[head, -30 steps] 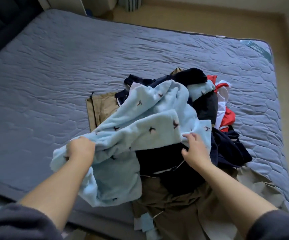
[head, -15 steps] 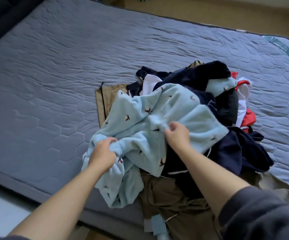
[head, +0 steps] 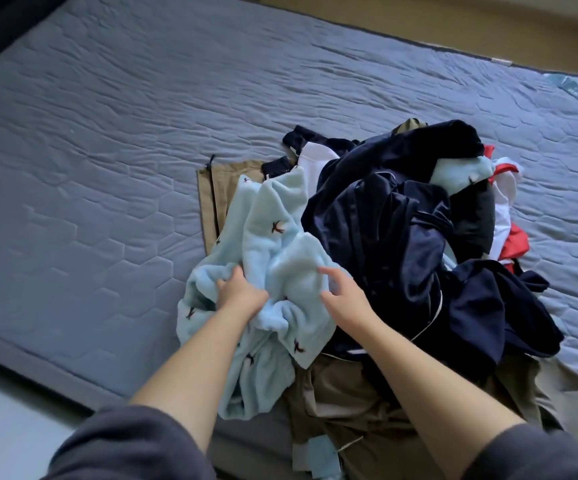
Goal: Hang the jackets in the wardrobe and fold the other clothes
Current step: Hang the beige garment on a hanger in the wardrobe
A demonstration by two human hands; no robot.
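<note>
A light blue fleece garment (head: 273,244) with small dark bird marks lies bunched at the left side of a clothes pile on the bed. My left hand (head: 240,292) is shut on a fold of it. My right hand (head: 344,294) hovers just right of that fold, fingers spread, holding nothing. A dark navy garment (head: 384,237) with thin pale piping is heaped to the right. Tan clothing (head: 353,410) lies underneath at the near edge, and another tan piece (head: 214,188) pokes out at the left. Red and white cloth (head: 509,220) shows at the pile's far right.
The grey-blue quilted mattress (head: 107,168) stretches bare to the left and behind the pile. Its near edge runs diagonally at lower left, with pale floor (head: 3,410) below. Tan floor (head: 453,19) lies beyond the far edge.
The blue fleece has been drawn left and down off the navy garment, which now shows on top. My right hand has let go of the fleece and opened; my left hand still grips it.
</note>
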